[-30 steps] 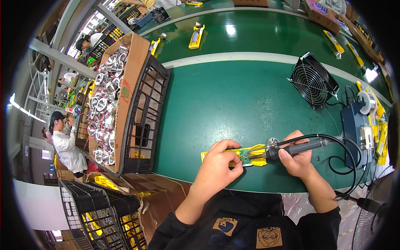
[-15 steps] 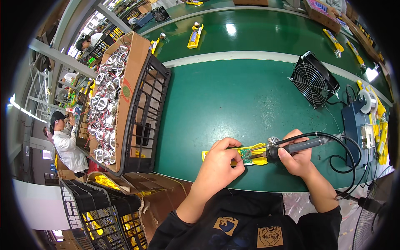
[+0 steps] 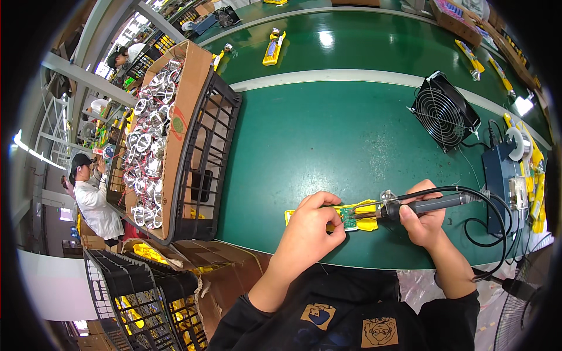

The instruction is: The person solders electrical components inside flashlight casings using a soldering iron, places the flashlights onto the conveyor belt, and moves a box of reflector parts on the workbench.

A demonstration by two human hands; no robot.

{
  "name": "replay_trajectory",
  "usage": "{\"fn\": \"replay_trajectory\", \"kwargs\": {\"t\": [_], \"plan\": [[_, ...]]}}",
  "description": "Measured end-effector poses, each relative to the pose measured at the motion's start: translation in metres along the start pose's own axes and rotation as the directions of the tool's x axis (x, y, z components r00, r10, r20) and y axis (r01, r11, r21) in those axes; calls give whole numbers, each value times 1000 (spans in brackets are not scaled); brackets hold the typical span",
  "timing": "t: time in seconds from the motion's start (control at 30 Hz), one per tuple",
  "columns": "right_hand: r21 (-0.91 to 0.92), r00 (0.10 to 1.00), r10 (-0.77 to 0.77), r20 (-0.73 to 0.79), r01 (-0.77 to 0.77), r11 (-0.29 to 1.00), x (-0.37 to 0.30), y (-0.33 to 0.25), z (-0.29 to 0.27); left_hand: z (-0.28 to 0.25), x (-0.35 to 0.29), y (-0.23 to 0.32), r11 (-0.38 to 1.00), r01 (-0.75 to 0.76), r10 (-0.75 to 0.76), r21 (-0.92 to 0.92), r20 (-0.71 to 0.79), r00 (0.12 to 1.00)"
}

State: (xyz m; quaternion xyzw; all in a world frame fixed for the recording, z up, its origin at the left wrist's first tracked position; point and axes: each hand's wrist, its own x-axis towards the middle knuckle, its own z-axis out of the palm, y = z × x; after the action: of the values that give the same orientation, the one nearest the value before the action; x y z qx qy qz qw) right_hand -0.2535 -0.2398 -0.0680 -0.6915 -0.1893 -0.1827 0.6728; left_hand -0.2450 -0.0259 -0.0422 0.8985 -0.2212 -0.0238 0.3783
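A yellow plastic casing (image 3: 367, 224) with a green circuit board (image 3: 349, 217) in it lies on the green worktop. My left hand (image 3: 313, 228) bends over the casing's left part, thumb and forefinger pinched together at the board's near edge. Whatever is between those fingertips is hidden. My right hand (image 3: 424, 219) grips a soldering iron (image 3: 436, 203) by its grey handle, pointing left so that its tip is over the board; contact cannot be made out. A small silvery reflector cup (image 3: 387, 196) sits at the casing's right end, partly behind the iron.
At left, a black crate (image 3: 205, 158) holds a cardboard box (image 3: 186, 96) of silvery reflector cups. A black fan (image 3: 443, 111) stands at back right, near a blue soldering station (image 3: 496, 181) and solder spool (image 3: 517, 143). The iron's cable loops at right. Yellow casings (image 3: 273, 50) lie beyond the pale rail.
The soldering iron and my right hand have shifted slightly right, and more of the circuit board shows. My left hand has stayed nearly in place.
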Motion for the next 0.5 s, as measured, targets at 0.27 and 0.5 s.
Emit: {"fn": "replay_trajectory", "kwargs": {"t": [0.27,0.5], "plan": [[36,992,102,-73,-100,994,-3,0,-6,-1,-1,1,999,-31,31,27,0,1000],[42,984,104,-143,-99,994,1,-1,-9,1,-8,-2,989,-126,133,71,-111,985]]}}
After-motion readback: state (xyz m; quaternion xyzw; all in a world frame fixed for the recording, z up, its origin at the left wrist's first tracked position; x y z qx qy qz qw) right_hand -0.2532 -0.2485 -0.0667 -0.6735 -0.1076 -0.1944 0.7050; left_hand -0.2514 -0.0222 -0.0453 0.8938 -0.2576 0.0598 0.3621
